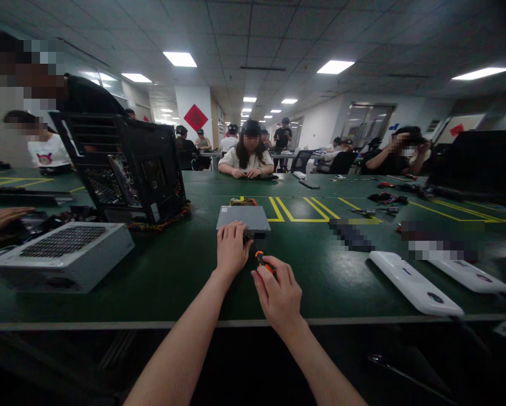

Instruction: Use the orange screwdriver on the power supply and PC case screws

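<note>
On the green worktop (164,282) to my left I saw a silver-grey metal box (105,259) with a mesh top, and behind it stood a black computer case (164,169). Yellow stripes (284,210) marked the surface ahead of me. To my right lay a dark slab (350,234), partly blurred out, near a white rounded device (417,285); a second white device (468,276) lay just beyond that one. Farther back I noticed a tangle of cables (388,199). Across from me sat a person in a white top (244,160). A red diamond-shaped sign (196,117) hung on a pillar, and bright ceiling lights (180,59) shone above.
</note>
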Demonstrator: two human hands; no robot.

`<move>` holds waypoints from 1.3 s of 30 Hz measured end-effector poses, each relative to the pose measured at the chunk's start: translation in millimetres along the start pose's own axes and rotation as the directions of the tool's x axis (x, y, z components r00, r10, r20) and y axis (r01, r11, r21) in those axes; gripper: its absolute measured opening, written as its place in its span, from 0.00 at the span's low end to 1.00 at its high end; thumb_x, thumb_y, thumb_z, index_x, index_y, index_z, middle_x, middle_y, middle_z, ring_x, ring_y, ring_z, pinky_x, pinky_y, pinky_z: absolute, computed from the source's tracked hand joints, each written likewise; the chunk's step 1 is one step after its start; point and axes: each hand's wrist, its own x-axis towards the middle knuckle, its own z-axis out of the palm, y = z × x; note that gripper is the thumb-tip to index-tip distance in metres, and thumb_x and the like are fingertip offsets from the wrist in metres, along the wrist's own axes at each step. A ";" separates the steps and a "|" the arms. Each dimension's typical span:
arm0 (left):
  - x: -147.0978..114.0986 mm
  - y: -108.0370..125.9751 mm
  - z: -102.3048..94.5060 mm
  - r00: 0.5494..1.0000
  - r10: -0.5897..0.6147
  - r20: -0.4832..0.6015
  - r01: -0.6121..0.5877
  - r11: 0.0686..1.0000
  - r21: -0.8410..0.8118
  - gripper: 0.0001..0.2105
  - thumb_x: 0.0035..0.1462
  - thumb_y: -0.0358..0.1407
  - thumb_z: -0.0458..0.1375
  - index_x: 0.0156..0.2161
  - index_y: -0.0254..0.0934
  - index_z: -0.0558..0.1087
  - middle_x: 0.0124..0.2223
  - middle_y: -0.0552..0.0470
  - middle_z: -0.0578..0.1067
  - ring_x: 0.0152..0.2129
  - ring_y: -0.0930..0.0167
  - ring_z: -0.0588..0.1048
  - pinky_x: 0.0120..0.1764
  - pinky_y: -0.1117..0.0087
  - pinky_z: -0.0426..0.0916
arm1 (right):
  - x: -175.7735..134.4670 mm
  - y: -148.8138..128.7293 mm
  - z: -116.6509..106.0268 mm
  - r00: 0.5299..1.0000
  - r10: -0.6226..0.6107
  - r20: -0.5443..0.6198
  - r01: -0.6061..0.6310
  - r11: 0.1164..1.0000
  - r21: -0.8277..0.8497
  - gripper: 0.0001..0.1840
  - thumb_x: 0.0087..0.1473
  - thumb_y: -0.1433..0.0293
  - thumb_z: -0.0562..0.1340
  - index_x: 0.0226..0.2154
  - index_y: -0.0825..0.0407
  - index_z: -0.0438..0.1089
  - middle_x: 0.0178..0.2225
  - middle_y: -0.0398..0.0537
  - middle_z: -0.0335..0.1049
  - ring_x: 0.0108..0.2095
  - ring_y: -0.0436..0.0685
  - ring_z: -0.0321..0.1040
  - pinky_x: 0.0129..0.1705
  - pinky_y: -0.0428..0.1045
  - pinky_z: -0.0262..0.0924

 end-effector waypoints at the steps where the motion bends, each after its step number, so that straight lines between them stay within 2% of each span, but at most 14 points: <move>1: 0.1 -0.1 -0.1 1.000 0.000 0.002 0.000 1.000 0.002 0.15 0.49 0.33 0.53 0.44 0.37 0.63 0.48 0.45 0.66 0.49 0.65 0.59 0.51 0.60 0.48 | 0.0 -0.3 0.4 1.000 -0.013 0.020 0.013 1.000 0.022 0.11 0.47 0.75 0.57 0.36 0.51 0.61 0.42 0.54 0.62 0.42 0.57 0.61 0.39 0.52 0.61; 5: 0.5 -0.4 -0.3 1.000 0.006 0.006 -0.006 1.000 0.008 0.15 0.49 0.34 0.53 0.44 0.37 0.62 0.48 0.45 0.66 0.49 0.65 0.60 0.51 0.60 0.48 | -3.8 1.6 3.4 0.993 -0.100 0.070 0.096 0.994 0.055 0.18 0.48 0.78 0.55 0.43 0.51 0.58 0.49 0.57 0.56 0.49 0.57 0.57 0.41 0.50 0.61; 9: 0.2 -0.3 1.0 1.000 0.002 -0.005 -0.002 1.000 0.007 0.15 0.48 0.34 0.53 0.44 0.37 0.63 0.48 0.45 0.66 0.49 0.65 0.59 0.52 0.61 0.48 | -4.7 2.2 2.9 1.000 -0.028 -0.003 0.028 1.000 -0.012 0.14 0.48 0.76 0.57 0.39 0.49 0.60 0.43 0.53 0.63 0.44 0.55 0.62 0.37 0.48 0.63; 11: 0.1 -0.2 1.3 1.000 0.000 -0.007 0.000 1.000 0.005 0.15 0.48 0.33 0.53 0.44 0.37 0.63 0.48 0.46 0.66 0.49 0.66 0.59 0.51 0.61 0.48 | -3.1 0.9 1.8 1.000 -0.009 -0.004 0.009 1.000 -0.007 0.11 0.47 0.75 0.58 0.36 0.50 0.62 0.40 0.52 0.64 0.41 0.55 0.64 0.38 0.49 0.63; 14: 0.1 0.0 0.2 1.000 0.006 -0.001 -0.006 1.000 0.005 0.15 0.49 0.34 0.53 0.44 0.37 0.63 0.48 0.46 0.66 0.49 0.65 0.60 0.51 0.61 0.48 | -2.3 -0.1 1.8 0.999 -0.033 0.032 0.031 0.998 0.048 0.12 0.47 0.76 0.56 0.37 0.52 0.61 0.44 0.56 0.61 0.46 0.58 0.60 0.42 0.53 0.61; 17: 0.4 0.5 -1.5 1.000 0.009 0.003 -0.009 1.000 0.007 0.15 0.49 0.33 0.53 0.44 0.37 0.63 0.48 0.45 0.66 0.49 0.65 0.60 0.51 0.61 0.49 | -5.2 2.1 3.4 0.998 -0.055 0.025 0.053 0.996 0.075 0.16 0.47 0.78 0.56 0.41 0.53 0.58 0.48 0.57 0.57 0.50 0.58 0.57 0.42 0.50 0.62; 20: 0.6 0.9 -1.7 1.000 0.005 0.003 -0.005 1.000 0.007 0.15 0.49 0.33 0.53 0.44 0.37 0.63 0.48 0.45 0.66 0.49 0.65 0.59 0.51 0.60 0.49 | -7.4 4.2 3.6 1.000 -0.008 -0.025 0.009 0.999 0.041 0.16 0.48 0.76 0.57 0.41 0.49 0.58 0.48 0.53 0.57 0.46 0.55 0.61 0.38 0.47 0.63; 23: 0.4 0.6 -0.5 1.000 -0.003 0.003 0.003 1.000 0.009 0.15 0.48 0.33 0.53 0.44 0.38 0.62 0.48 0.45 0.66 0.49 0.64 0.60 0.50 0.60 0.49 | -5.6 2.9 2.0 1.000 0.026 -0.015 -0.026 1.000 0.004 0.12 0.48 0.74 0.58 0.38 0.49 0.60 0.43 0.52 0.62 0.42 0.55 0.63 0.38 0.49 0.63; 28: 0.0 -0.3 0.1 1.000 0.008 -0.001 -0.008 1.000 0.010 0.15 0.49 0.34 0.52 0.44 0.37 0.62 0.48 0.45 0.66 0.49 0.65 0.59 0.51 0.60 0.49 | -1.9 -0.9 1.4 1.000 -0.020 0.011 0.019 0.996 0.087 0.14 0.47 0.76 0.56 0.39 0.53 0.58 0.45 0.58 0.58 0.46 0.58 0.59 0.40 0.53 0.62; 32: -0.2 -0.6 -0.4 1.000 0.011 -0.003 -0.011 1.000 0.001 0.15 0.49 0.33 0.53 0.44 0.37 0.62 0.48 0.45 0.66 0.49 0.65 0.59 0.50 0.60 0.49 | -2.8 0.7 2.2 0.999 -0.034 -0.036 0.036 0.997 0.069 0.16 0.48 0.77 0.56 0.42 0.51 0.56 0.47 0.56 0.57 0.45 0.55 0.61 0.38 0.49 0.63; 36: -0.4 -1.1 -0.1 1.000 0.009 0.003 -0.009 1.000 -0.005 0.15 0.49 0.34 0.53 0.44 0.37 0.62 0.48 0.45 0.65 0.49 0.65 0.59 0.51 0.60 0.49 | -2.2 0.1 0.0 1.000 -0.001 0.017 0.001 1.000 0.004 0.13 0.47 0.72 0.59 0.38 0.51 0.60 0.39 0.53 0.63 0.39 0.55 0.63 0.37 0.50 0.61; 39: -0.3 -0.7 -0.3 1.000 0.005 0.007 -0.005 1.000 -0.006 0.15 0.49 0.33 0.53 0.45 0.37 0.62 0.48 0.45 0.65 0.49 0.65 0.59 0.51 0.60 0.49 | -1.4 -1.7 -0.9 0.999 0.004 0.034 -0.005 0.999 0.032 0.12 0.47 0.73 0.57 0.38 0.54 0.60 0.40 0.56 0.63 0.39 0.57 0.62 0.37 0.53 0.60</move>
